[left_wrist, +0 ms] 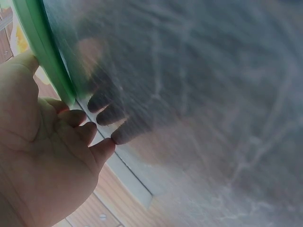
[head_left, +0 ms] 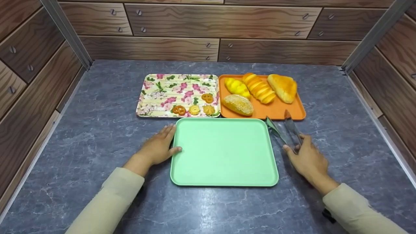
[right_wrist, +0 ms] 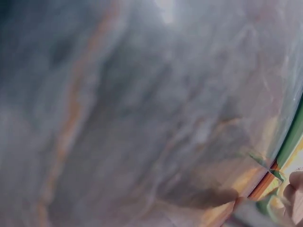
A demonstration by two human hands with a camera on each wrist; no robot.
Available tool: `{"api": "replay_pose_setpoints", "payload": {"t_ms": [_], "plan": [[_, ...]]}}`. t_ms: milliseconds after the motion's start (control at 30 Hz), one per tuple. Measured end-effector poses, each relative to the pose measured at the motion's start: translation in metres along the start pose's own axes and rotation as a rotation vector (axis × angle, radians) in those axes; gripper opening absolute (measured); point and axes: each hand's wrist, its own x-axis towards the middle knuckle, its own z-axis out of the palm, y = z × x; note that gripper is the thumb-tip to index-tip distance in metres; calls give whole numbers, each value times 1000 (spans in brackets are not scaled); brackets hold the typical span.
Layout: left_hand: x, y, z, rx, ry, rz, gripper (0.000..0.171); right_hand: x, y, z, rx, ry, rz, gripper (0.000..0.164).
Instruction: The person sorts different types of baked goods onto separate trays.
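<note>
A pale green tray (head_left: 224,152) lies flat on the table in the head view. My left hand (head_left: 157,145) rests at its left edge, thumb over the rim and fingers extended along the outside. The left wrist view shows this hand (left_wrist: 52,142) with its thumb against the green rim (left_wrist: 45,52) and its fingertips at the tabletop. To the tray's right, my right hand (head_left: 309,159) grips metal tongs (head_left: 276,130), their arms spread apart and tips pointing toward the orange tray (head_left: 273,113). Only a sliver of the right hand (right_wrist: 294,196) shows in the right wrist view.
Several breads, including a triangular one (head_left: 283,87) and a seeded roll (head_left: 239,104), sit on the orange tray. Beside it is a floral tray (head_left: 156,97) with pretzels (head_left: 178,110) and cookies (head_left: 194,110). Wood-patterned walls (head_left: 224,21) enclose the grey marbled table (head_left: 107,136).
</note>
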Motion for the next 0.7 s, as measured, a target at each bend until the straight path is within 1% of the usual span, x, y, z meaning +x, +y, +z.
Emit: {"api": "replay_pose_setpoints", "payload": {"t_ms": [133,300,500,700], "plan": [[0,0,0,0,2,-2,83,0,0,0,-24,-17,8,81],[1,0,0,-3,3,-4,83,1,1,0,-40,-35,18,86],[1,-1,1,-3,3,-9,83,3,1,1,-37,-45,16,94],[1,-1,1,-17,-3,-8,83,6,0,1,-38,-78,22,100]]}}
